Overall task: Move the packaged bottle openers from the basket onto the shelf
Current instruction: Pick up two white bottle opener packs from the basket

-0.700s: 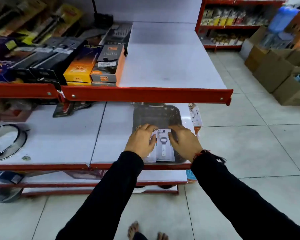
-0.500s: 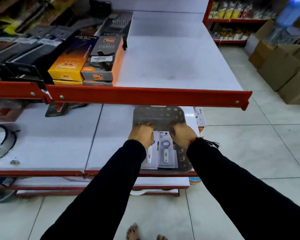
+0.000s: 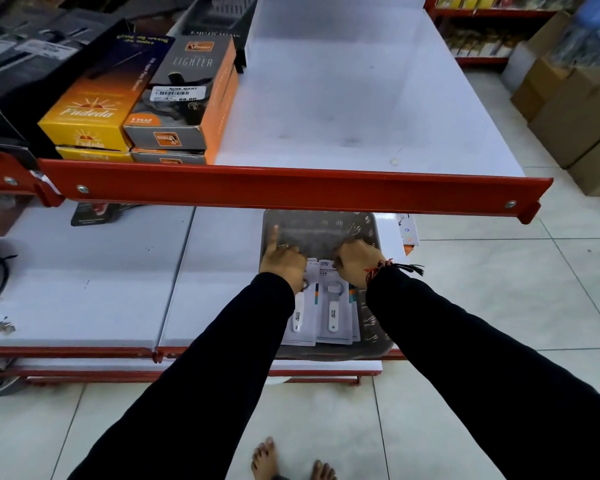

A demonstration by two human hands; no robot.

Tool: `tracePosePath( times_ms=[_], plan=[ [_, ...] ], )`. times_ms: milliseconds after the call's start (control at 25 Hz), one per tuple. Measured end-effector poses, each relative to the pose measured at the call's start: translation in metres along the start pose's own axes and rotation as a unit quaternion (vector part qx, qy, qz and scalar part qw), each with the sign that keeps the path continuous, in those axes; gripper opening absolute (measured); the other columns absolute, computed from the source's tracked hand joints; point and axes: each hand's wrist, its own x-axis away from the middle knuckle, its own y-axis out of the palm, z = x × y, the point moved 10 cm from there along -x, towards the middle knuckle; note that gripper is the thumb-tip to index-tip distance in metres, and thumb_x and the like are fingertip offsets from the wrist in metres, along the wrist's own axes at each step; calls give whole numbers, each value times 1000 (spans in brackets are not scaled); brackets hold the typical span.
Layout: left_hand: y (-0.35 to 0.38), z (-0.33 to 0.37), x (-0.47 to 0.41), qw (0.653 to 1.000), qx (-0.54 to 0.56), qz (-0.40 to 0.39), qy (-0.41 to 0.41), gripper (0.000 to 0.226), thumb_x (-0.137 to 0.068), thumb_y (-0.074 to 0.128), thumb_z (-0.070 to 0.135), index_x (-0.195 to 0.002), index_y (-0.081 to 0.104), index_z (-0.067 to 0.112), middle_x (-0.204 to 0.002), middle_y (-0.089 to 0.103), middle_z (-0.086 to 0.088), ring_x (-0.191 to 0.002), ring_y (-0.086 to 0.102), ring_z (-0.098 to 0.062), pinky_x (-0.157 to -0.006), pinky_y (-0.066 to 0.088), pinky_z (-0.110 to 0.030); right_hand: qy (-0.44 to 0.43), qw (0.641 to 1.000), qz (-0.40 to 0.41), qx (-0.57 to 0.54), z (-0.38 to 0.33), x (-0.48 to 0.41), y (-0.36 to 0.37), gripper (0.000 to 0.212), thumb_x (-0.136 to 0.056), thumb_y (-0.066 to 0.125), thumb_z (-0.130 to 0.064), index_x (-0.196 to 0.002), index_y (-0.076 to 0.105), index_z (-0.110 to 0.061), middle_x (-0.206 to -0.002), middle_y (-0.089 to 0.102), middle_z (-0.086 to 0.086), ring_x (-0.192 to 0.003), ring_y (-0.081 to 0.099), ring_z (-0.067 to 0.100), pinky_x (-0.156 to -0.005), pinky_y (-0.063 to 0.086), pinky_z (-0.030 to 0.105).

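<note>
A grey plastic basket sits on the lower white shelf, under the red lip of the upper shelf. Several white carded bottle openers lie flat in the basket. My left hand rests on the top edge of the left packs, fingers curled around them and the index finger pointing up along the basket wall. My right hand grips the top of the right packs. Both wrists hide the upper parts of the cards.
Yellow boxes and grey-orange lighter boxes fill the upper shelf's left part. A red rail fronts that shelf. Cardboard cartons stand on the tiled floor at right. My bare feet show below.
My view has shifted closer to the shelves. Both hands have slid further into the basket, onto the top edges of the packs, and my left index finger has lifted.
</note>
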Motion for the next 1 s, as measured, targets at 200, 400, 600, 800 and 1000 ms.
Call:
tracePosePath(
  times_ms=[200,400,600,800,1000],
  plan=[
    [-29,-10,14,998,16,58,-15,45,-99,45,34,-143,47,25,-145,55,-1,-144,38,-23,-125,-9,-49,4,998,41,-49,-1,14,-23,23,-92,53,-29,-95,72,-16,-95,72,4,-87,68,24,-76,58,34],
    [-60,-31,41,976,199,87,-10,28,-97,49,14,-122,62,16,-130,64,-5,-124,51,-28,-114,37,-33,0,982,59,-178,-7,39,-49,19,-89,54,-15,-96,71,-12,-99,74,8,-87,66,24,-69,44,20],
    [-79,-38,85,973,215,79,-19,34,-94,44,6,-123,60,11,-126,64,-10,-119,58,-29,-124,19,-40,-24,988,86,-124,-29,81,-68,30,-98,39,-13,-122,57,-13,-99,68,17,-84,64,33,-71,46,31],
    [-117,-53,140,949,274,148,-50,37,-94,44,9,-129,57,8,-133,58,-14,-117,58,-34,-99,46,-38,-44,983,156,-89,-50,134,-114,32,-100,35,-17,-129,50,-19,-111,66,13,-61,55,21,-62,43,32],
    [-160,-45,192,947,246,205,-37,37,-96,42,16,-130,54,9,-134,56,-11,-117,58,-30,-88,47,-37,-89,971,210,-78,-72,191,-170,30,-98,36,-15,-124,49,-16,-123,62,10,-81,59,29,-65,44,35]
  ],
)
